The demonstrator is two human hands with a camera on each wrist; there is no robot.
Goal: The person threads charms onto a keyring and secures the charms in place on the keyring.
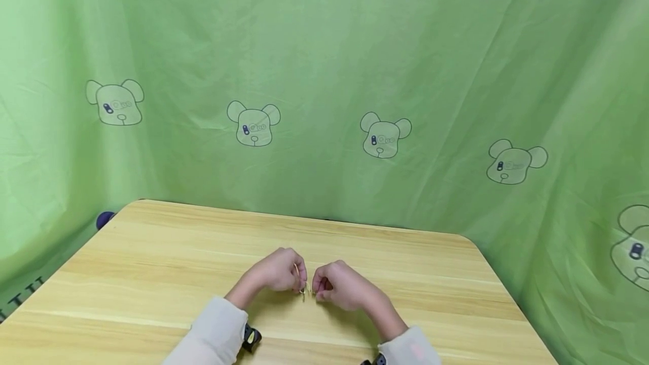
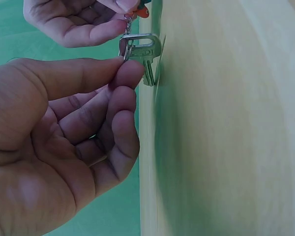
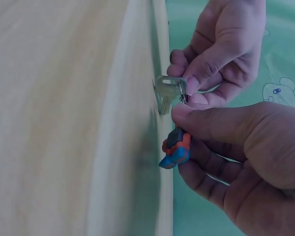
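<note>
Between thumb and forefinger my left hand (image 1: 283, 269) pinches a thin metal key ring (image 2: 127, 51). From that ring hangs a flat silver key (image 2: 148, 53), its blade pointing toward the tabletop. My right hand (image 1: 342, 286) faces it, a short way to the right. It pinches the small keychain charm (image 3: 177, 147), coloured orange, blue and black, near its top end. A short metal chain (image 2: 128, 24) runs between the charm and the ring. The right thumb partly covers where the chain meets the charm. Both hands are just above the table.
The wooden table (image 1: 152, 275) has rounded far corners. A green curtain (image 1: 314, 185) printed with bear faces hangs behind it and along both sides. Dark wrist devices (image 1: 251, 338) sit at the light sleeves (image 1: 215, 328).
</note>
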